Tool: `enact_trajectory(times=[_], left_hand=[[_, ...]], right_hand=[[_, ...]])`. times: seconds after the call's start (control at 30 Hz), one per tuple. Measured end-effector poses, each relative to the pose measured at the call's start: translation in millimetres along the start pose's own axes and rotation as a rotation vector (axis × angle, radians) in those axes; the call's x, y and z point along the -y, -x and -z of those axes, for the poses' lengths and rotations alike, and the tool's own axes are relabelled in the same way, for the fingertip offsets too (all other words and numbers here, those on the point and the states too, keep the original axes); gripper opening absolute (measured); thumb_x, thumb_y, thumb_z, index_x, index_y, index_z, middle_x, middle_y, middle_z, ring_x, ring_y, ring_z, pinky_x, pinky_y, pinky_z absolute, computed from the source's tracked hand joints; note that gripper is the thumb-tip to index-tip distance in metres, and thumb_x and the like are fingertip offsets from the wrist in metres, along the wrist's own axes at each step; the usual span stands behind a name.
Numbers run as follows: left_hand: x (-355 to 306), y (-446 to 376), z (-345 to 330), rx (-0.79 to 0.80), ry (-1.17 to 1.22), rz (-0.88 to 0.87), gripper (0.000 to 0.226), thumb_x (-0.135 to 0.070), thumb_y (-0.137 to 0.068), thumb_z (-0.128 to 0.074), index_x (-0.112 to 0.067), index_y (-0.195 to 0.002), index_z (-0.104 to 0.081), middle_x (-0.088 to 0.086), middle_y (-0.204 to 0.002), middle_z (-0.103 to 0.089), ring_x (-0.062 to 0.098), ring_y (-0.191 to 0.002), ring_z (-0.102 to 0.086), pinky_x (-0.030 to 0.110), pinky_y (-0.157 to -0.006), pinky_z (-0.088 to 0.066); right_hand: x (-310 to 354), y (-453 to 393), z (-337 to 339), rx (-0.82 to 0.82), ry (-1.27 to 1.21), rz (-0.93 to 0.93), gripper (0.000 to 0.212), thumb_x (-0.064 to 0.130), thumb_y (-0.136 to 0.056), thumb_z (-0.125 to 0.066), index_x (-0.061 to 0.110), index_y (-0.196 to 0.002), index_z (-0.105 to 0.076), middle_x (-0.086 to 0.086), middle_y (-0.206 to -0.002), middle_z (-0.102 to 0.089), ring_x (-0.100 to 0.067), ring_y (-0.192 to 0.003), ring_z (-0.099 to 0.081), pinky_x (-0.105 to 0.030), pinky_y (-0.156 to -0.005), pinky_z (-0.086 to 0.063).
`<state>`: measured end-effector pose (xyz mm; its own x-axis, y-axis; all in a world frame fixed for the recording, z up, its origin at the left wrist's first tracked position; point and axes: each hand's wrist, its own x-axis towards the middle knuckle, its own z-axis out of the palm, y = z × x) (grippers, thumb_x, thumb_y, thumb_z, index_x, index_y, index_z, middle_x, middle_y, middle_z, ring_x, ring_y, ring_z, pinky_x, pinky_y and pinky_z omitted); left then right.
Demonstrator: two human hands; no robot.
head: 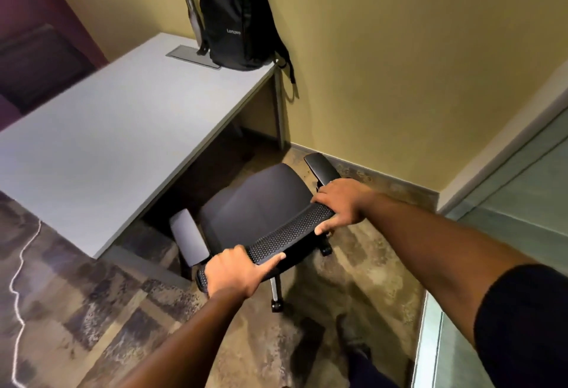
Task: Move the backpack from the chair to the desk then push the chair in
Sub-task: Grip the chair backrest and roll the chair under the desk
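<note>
A black backpack (235, 15) stands upright at the far corner of the grey desk (101, 141), leaning against the yellow wall, one strap hanging over the desk's edge. The black office chair (255, 200) sits on the floor just outside the desk's opening, seat bare, angled toward the desk. My left hand (235, 271) grips the left end of the chair's mesh backrest top. My right hand (344, 203) grips its right end, close to the right armrest.
A metal bottle (193, 15) stands beside the backpack, by a grey cable hatch (192, 56) set in the desktop. A white cable (18, 283) trails on the carpet at left. A glass partition (507, 234) bounds the right side.
</note>
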<state>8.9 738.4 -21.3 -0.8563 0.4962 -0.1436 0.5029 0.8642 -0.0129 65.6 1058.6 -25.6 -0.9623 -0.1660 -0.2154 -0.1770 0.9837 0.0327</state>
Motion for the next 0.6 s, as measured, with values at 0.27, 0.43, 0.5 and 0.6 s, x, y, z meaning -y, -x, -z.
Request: enact_trajectory(times=[0.27,0.43,0.5,0.6], left_hand=[[-42,-62,15,0.001,0.006,0.155,0.092,-0.108,-0.059,-0.019,-0.025,-0.079,-0.054,0.0,-0.085,-0.071,0.026,-0.084,-0.07,0.033,-0.057,-0.042],[-52,-103,21,-0.005,-0.006,0.225,0.091,-0.107,-0.061,-0.018,-0.026,-0.08,-0.054,-0.004,-0.078,-0.067,0.022,-0.077,-0.068,0.032,-0.053,-0.04],[-54,-124,23,-0.005,-0.003,0.26,0.093,-0.108,-0.059,-0.015,-0.026,-0.079,-0.054,-0.005,-0.075,-0.065,0.021,-0.075,-0.068,0.032,-0.053,-0.041],[-54,-155,26,-0.006,0.022,0.319,0.095,-0.109,-0.057,-0.013,-0.025,-0.075,-0.053,-0.005,-0.069,-0.061,0.021,-0.072,-0.067,0.032,-0.053,-0.047]], right_hand=[[-81,-66,17,-0.01,0.023,0.123,0.112,0.104,-0.072,-0.021,0.019,-0.134,-0.059,-0.005,-0.119,-0.065,-0.028,-0.108,-0.06,-0.049,-0.1,-0.047],[-120,-115,31,0.015,0.035,0.197,0.12,0.107,-0.066,-0.014,0.019,-0.136,-0.058,-0.007,-0.121,-0.064,-0.03,-0.108,-0.061,-0.05,-0.097,-0.048],[-137,-139,34,0.017,0.042,0.22,0.118,0.106,-0.068,-0.018,0.019,-0.138,-0.057,-0.007,-0.122,-0.063,-0.03,-0.108,-0.06,-0.049,-0.097,-0.048],[-161,-177,34,-0.006,0.052,0.273,0.112,0.105,-0.071,-0.024,0.019,-0.136,-0.057,-0.006,-0.122,-0.064,-0.03,-0.109,-0.061,-0.05,-0.098,-0.047]])
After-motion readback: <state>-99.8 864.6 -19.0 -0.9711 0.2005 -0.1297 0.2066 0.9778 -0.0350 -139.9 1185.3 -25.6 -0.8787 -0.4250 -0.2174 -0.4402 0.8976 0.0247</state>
